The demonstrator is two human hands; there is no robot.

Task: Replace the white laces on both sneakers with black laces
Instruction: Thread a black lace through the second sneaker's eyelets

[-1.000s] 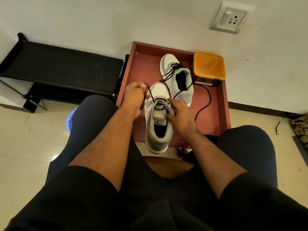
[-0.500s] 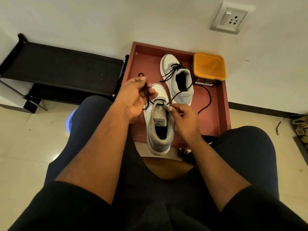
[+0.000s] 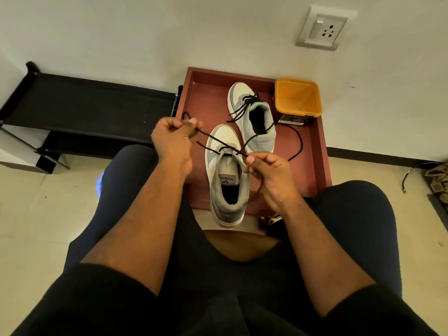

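Observation:
A grey and white sneaker (image 3: 226,180) lies on the near part of the red tray (image 3: 208,98), its heel over the tray's front edge. A black lace (image 3: 213,139) runs through its lowest eyelets. My left hand (image 3: 173,139) grips one lace end, pulled up and to the left. My right hand (image 3: 266,170) pinches the other lace end beside the shoe's tongue. The second sneaker (image 3: 254,117) stands behind it with a black lace threaded loosely through it; that lace trails in a loop across the tray to the right.
An orange tub (image 3: 298,98) stands in the tray's far right corner. A low black rack (image 3: 80,105) sits against the wall on the left. A wall socket (image 3: 320,27) is at the upper right. My knees flank the tray.
My left hand has risen and pulled its lace end up and left. My right hand left the shoe's collar and now pinches the other lace end, so the lace is tauter.

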